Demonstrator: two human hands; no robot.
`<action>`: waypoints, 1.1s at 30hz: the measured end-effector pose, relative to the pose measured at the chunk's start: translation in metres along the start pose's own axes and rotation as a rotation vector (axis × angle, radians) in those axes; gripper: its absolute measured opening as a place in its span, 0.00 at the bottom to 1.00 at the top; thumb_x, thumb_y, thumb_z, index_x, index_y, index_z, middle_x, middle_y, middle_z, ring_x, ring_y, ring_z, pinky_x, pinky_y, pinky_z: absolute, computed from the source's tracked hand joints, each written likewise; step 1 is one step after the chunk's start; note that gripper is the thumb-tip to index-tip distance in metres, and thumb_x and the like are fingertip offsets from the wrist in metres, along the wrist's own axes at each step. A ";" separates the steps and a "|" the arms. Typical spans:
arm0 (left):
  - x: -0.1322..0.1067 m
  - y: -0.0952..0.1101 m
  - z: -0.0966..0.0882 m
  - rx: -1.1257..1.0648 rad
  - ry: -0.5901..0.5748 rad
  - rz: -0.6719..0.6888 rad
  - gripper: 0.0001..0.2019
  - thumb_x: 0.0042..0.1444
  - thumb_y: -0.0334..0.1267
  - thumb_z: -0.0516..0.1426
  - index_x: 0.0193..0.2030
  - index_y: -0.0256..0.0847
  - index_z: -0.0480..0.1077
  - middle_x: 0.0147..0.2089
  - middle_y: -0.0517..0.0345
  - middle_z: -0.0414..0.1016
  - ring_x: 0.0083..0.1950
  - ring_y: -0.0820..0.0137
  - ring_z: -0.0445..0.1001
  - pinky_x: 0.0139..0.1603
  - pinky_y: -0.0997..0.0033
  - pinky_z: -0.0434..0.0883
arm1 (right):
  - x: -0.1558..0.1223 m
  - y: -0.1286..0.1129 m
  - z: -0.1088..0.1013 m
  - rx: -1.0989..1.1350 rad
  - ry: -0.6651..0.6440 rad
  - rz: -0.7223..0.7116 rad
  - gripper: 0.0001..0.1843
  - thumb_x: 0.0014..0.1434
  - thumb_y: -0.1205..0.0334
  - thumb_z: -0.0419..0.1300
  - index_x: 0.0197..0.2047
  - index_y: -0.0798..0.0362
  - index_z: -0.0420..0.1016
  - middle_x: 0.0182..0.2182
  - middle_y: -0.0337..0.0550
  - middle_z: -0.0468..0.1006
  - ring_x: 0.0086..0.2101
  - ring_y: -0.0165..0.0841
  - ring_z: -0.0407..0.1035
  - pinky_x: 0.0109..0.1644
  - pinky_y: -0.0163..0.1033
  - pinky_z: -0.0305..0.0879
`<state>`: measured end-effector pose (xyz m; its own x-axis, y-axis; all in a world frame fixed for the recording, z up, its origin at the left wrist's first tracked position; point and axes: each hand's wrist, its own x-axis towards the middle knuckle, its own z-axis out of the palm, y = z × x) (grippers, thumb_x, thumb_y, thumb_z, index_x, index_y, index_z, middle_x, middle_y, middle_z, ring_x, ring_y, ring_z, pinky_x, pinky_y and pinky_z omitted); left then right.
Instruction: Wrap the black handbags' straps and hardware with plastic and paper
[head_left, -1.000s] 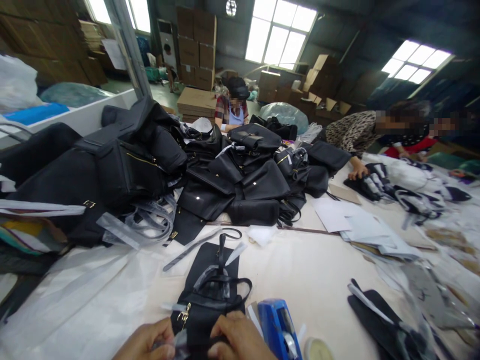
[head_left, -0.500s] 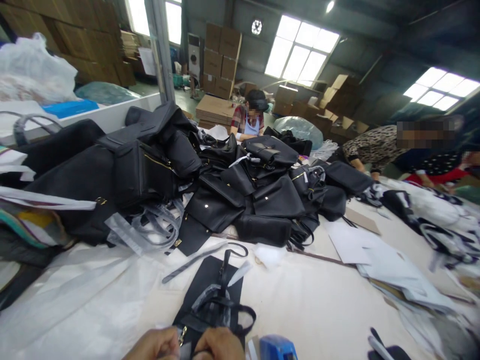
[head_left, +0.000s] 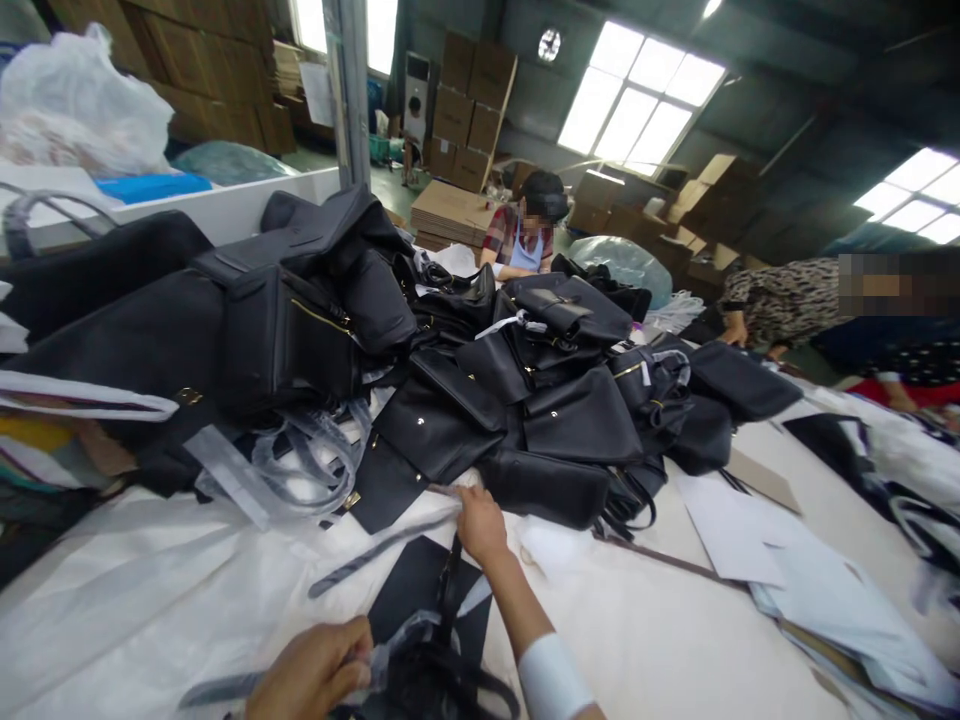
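My left hand is closed around a plastic-wrapped strap of the small black bag at the bottom of the view. That black bag lies on the pale table, its straps and clear wrap bunched on top. My right hand reaches forward past it, fingers closed at the end of a loose dark strap. The fingers cover the strap's looped end. Just beyond is the heap of black bags, some with gold zips and snaps.
White paper sheets lie at right beside brown card. Clear plastic sheeting covers the left front. A co-worker in a checked shirt sits behind the heap; another in a spotted top leans in at right. Cardboard boxes stand behind.
My right hand has left the small bag and moved forward to the loose strap. My left hand stays low by the bag, now with a wrapped strap in it. The view has shifted slightly.
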<state>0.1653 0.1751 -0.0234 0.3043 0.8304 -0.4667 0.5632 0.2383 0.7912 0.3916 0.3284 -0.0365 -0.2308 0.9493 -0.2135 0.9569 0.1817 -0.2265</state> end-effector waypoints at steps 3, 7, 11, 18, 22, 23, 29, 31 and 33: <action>0.008 0.001 -0.004 0.073 0.021 0.034 0.04 0.53 0.38 0.56 0.30 0.43 0.71 0.29 0.62 0.75 0.34 0.65 0.71 0.34 0.73 0.59 | 0.015 0.004 0.017 -0.055 -0.074 -0.022 0.16 0.59 0.74 0.49 0.46 0.57 0.74 0.44 0.57 0.75 0.47 0.43 0.67 0.48 0.46 0.59; 0.015 -0.001 -0.012 0.041 0.072 0.049 0.05 0.54 0.37 0.56 0.32 0.43 0.73 0.31 0.62 0.77 0.35 0.66 0.73 0.36 0.74 0.61 | -0.002 0.000 0.017 -0.061 -0.125 -0.101 0.11 0.60 0.71 0.51 0.41 0.60 0.74 0.42 0.59 0.75 0.47 0.44 0.67 0.50 0.46 0.58; 0.019 0.004 -0.015 -0.055 0.102 0.128 0.07 0.57 0.38 0.55 0.31 0.41 0.73 0.29 0.63 0.76 0.34 0.69 0.73 0.35 0.75 0.61 | -0.036 -0.024 0.002 0.040 -0.206 -0.280 0.08 0.61 0.66 0.53 0.41 0.51 0.72 0.39 0.43 0.77 0.44 0.34 0.69 0.48 0.35 0.59; -0.011 0.033 -0.006 0.186 0.308 0.415 0.07 0.61 0.32 0.52 0.33 0.41 0.70 0.40 0.55 0.73 0.45 0.64 0.69 0.46 0.66 0.65 | -0.091 -0.056 -0.021 0.442 -0.318 -0.402 0.10 0.62 0.69 0.49 0.40 0.50 0.69 0.34 0.38 0.79 0.37 0.30 0.72 0.38 0.30 0.59; -0.033 0.043 0.002 0.367 0.427 0.505 0.09 0.58 0.26 0.51 0.35 0.41 0.70 0.58 0.48 0.66 0.61 0.57 0.59 0.60 0.53 0.58 | -0.117 -0.057 -0.031 0.354 -0.298 -0.466 0.12 0.56 0.73 0.50 0.38 0.50 0.71 0.37 0.40 0.79 0.41 0.34 0.72 0.44 0.32 0.58; -0.036 0.044 0.004 0.376 0.406 0.500 0.09 0.58 0.26 0.51 0.35 0.41 0.70 0.59 0.48 0.65 0.62 0.57 0.59 0.63 0.52 0.55 | -0.124 -0.058 -0.033 0.347 -0.293 -0.488 0.13 0.55 0.74 0.50 0.38 0.50 0.71 0.37 0.40 0.79 0.41 0.34 0.71 0.44 0.33 0.58; -0.052 0.048 0.014 0.225 0.169 0.356 0.06 0.58 0.32 0.54 0.33 0.44 0.71 0.34 0.62 0.76 0.40 0.68 0.72 0.50 0.67 0.63 | -0.172 -0.059 -0.035 0.411 -0.278 -0.469 0.15 0.53 0.75 0.49 0.38 0.49 0.69 0.35 0.37 0.77 0.38 0.32 0.71 0.42 0.32 0.58; -0.062 0.050 0.017 0.224 0.167 0.322 0.05 0.57 0.34 0.55 0.33 0.45 0.72 0.35 0.62 0.76 0.40 0.67 0.72 0.43 0.70 0.63 | -0.189 -0.056 -0.031 0.485 -0.277 -0.441 0.17 0.53 0.75 0.50 0.43 0.47 0.67 0.36 0.36 0.77 0.38 0.32 0.71 0.42 0.33 0.59; -0.073 0.051 0.019 0.254 0.166 0.294 0.05 0.56 0.34 0.55 0.33 0.45 0.72 0.36 0.61 0.77 0.40 0.66 0.73 0.43 0.70 0.62 | -0.205 -0.052 -0.025 0.569 -0.260 -0.379 0.20 0.53 0.74 0.52 0.48 0.46 0.63 0.35 0.36 0.76 0.37 0.32 0.71 0.41 0.33 0.60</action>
<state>0.1870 0.1170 0.0436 0.3642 0.9192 -0.1496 0.6486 -0.1351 0.7490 0.3932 0.1301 0.0426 -0.6303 0.7431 -0.2248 0.5793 0.2574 -0.7734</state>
